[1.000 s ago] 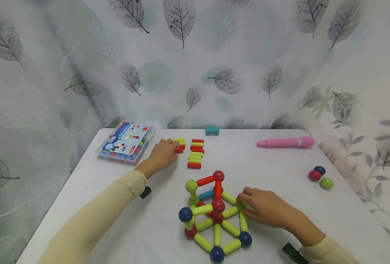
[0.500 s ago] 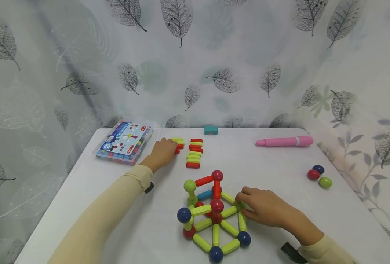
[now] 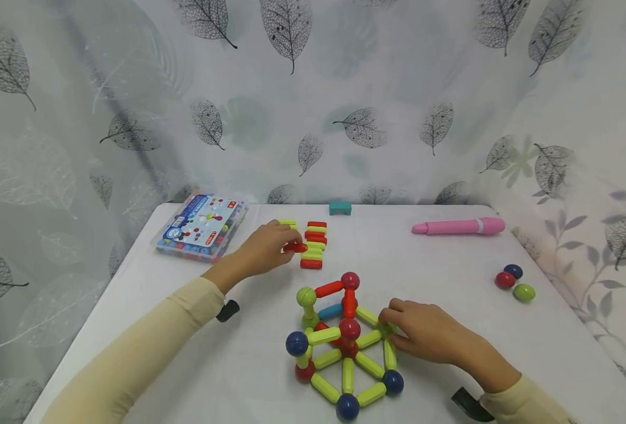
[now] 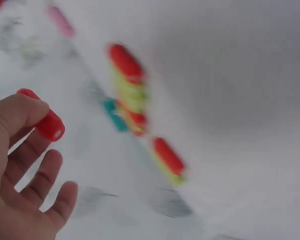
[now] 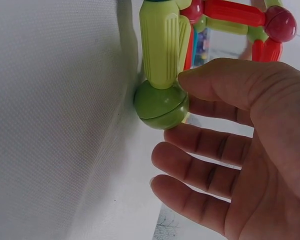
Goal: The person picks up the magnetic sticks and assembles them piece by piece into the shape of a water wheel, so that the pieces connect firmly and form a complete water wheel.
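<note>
My left hand (image 3: 264,250) pinches a red magnetic rod (image 3: 295,248) between thumb and forefinger, raised above the table beside the loose rods. In the left wrist view the other fingers spread away from that rod (image 4: 51,125). A ball-and-rod structure (image 3: 348,377) of yellow-green, red and blue rods with coloured balls stands near the table's front. At its right corner, my right hand (image 3: 431,335) holds a green ball (image 5: 161,104) between thumb and fingers. The ball is mostly hidden by the fingers in the head view.
Red and yellow-green rods (image 3: 311,250) lie in a column behind the structure. A clear case (image 3: 200,227) of parts sits back left, a teal block (image 3: 340,208) at the rear edge. Rightward lie a pink pen-like stick (image 3: 458,227) and three loose balls, one green (image 3: 525,292).
The left hand has picked up the red rod from the left group and moved it slightly right and up. My right hand stays at the structure's green ball.
</note>
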Motion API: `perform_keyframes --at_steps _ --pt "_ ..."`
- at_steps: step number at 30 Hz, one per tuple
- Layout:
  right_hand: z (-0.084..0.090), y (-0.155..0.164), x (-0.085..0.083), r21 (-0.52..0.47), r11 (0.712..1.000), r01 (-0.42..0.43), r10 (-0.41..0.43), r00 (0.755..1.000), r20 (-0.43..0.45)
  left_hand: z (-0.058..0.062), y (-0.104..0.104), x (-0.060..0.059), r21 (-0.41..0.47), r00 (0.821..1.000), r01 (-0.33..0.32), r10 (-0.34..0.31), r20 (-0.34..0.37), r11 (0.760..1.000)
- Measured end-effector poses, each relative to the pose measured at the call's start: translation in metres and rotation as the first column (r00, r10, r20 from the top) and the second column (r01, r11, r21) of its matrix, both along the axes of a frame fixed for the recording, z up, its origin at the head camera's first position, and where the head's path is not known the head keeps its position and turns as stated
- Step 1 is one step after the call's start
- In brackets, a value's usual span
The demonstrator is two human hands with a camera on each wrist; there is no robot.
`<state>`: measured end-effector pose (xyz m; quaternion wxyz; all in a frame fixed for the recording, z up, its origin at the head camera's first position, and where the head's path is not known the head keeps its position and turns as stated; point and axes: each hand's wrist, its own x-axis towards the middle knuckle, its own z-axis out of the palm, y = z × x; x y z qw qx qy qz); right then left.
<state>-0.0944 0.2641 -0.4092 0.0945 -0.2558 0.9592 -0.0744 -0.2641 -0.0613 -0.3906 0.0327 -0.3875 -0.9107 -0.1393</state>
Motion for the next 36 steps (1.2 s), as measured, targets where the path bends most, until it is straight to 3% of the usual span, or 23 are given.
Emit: perform_keyframes --at_steps 3,6,9,12,15,23,36 --pt "0.001 0.001 -0.001 0.003 1.0 -0.002 0.002 1.0 -0.003 0.026 0.004 0.032 0.096 0.98 0.192 -0.185 -0.076 0.977" --pt "0.001 0.001 -0.001 0.01 1.0 0.005 -0.005 1.0 -0.002 0.042 0.011 0.064 0.086 0.926 0.359 -0.342 -0.161 0.929" --pt "0.001 0.001 -0.001 0.012 1.0 0.012 -0.012 1.0 0.003 0.047 0.017 0.086 0.023 0.872 0.463 -0.451 -0.19 0.886" --pt "0.001 0.0 0.0 0.012 1.0 0.011 -0.011 1.0 0.001 0.044 0.019 0.096 -0.027 0.84 0.511 -0.505 -0.196 0.859" --pt "0.001 0.0 0.0 0.012 1.0 0.005 -0.005 1.0 -0.006 0.041 0.019 0.098 -0.059 0.832 0.52 -0.521 -0.191 0.852" --pt "0.001 -0.001 0.001 0.015 1.0 -0.001 0.002 1.0 -0.012 0.035 0.019 0.1 -0.145 0.849 0.471 -0.491 -0.196 0.87" --pt "0.001 -0.003 0.001 0.019 1.0 0.011 -0.011 1.0 -0.004 0.034 0.025 0.108 -0.338 0.794 0.421 -0.522 -0.311 0.842"
